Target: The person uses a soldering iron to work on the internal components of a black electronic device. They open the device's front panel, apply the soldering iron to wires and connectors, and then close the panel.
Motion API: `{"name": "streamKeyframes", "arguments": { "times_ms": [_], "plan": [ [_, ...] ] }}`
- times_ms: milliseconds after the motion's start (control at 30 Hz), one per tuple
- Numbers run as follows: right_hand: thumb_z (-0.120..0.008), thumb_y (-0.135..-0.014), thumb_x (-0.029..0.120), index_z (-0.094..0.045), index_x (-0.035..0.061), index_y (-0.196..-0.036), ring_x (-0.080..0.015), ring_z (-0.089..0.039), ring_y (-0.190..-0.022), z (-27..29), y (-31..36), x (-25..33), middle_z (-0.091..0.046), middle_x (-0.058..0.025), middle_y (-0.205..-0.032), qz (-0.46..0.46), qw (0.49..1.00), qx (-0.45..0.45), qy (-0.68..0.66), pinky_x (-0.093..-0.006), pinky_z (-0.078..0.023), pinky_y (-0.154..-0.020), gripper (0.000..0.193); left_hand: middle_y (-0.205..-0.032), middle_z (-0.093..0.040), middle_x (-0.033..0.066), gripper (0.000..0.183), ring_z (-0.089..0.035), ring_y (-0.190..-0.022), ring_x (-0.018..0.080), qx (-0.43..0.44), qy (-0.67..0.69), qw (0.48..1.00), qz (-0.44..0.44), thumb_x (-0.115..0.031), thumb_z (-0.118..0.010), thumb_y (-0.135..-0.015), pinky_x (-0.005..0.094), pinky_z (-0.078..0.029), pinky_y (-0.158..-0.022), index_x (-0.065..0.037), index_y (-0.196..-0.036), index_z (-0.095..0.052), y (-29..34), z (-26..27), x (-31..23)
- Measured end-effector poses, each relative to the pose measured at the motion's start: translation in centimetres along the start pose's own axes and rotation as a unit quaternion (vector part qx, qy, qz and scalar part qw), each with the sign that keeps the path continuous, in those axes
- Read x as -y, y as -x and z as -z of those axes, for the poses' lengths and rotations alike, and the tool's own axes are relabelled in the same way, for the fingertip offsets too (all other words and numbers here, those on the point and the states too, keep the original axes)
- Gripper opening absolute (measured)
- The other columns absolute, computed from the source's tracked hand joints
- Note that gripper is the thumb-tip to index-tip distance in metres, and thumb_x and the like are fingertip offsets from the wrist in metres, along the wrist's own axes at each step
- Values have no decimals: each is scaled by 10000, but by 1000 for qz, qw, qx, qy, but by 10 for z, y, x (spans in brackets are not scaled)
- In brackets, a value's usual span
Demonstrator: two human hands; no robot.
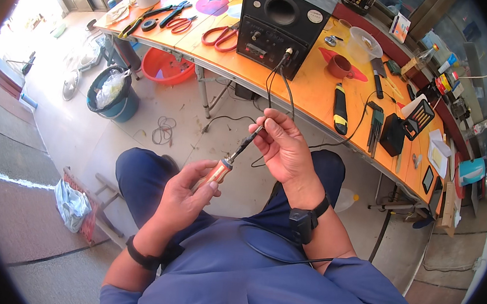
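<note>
My left hand [185, 192] grips the orange-brown handle of a soldering iron [226, 164] that points up and to the right. My right hand [283, 147] pinches the iron's dark shaft near its tip, above my lap. Thin black wires [274, 82] run from my right hand up to a socket on the front of a black box-shaped unit [279, 25] standing on the orange workbench [312, 94]. A black cord [269, 250] lies across my blue shirt.
On the bench lie red-handled scissors [223, 36], blue pliers [173, 13], a black and yellow utility knife [340, 108], a brown cup [339, 66] and small tools. Below stand a red basin [167, 66] and a teal bin [111, 91]. A wire coil [164, 130] lies on the floor.
</note>
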State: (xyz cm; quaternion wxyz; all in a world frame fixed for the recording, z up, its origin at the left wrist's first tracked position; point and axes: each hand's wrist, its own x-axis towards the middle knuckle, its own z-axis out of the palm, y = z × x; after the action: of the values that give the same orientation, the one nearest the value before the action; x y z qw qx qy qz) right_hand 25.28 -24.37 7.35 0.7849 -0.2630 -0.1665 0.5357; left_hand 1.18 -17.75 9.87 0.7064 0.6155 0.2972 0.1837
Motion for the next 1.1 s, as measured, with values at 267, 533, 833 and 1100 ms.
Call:
{"name": "streamKeyframes", "arguments": {
  "times_ms": [267,533,833,1100],
  "plan": [
    [-645,-991,73,-700,91,-1167,-224,-715,-1022,-3,7,-1,-720,-82,-1064,-4,1000,9,2,-284,-620,-833,186,-1096,-672,58,406,-660,-871,106,11,3,1000,26,-132,-602,-1004,239,-518,-708,-13,-1387,-538,5,-3,-7],
    [-645,-993,75,-692,88,-1157,-215,-716,-1012,-7,9,1,-721,-78,-1043,12,999,3,36,-283,-616,-815,171,-1060,-677,101,398,-676,-813,128,17,50,997,61,-121,-589,-997,218,-531,-616,9,-1368,-527,8,-4,-12],
    [-642,-995,73,-685,87,-1171,-214,-719,-1002,-14,7,-1,-721,-81,-1038,36,998,-11,41,-272,-614,-810,182,-1005,-688,165,370,-700,-715,195,46,226,967,112,-93,-552,-977,242,-533,-501,13,-1332,-536,3,0,-10],
    [-624,-1005,67,-679,87,-1185,-209,-717,-1012,-16,5,0,-718,-80,-1065,37,998,1,52,-265,-613,-823,189,-1002,-681,144,394,-686,-733,181,121,347,917,153,-173,-557,-999,244,-511,-496,-1,-1352,-523,-1,15,-6]
  ]
}}
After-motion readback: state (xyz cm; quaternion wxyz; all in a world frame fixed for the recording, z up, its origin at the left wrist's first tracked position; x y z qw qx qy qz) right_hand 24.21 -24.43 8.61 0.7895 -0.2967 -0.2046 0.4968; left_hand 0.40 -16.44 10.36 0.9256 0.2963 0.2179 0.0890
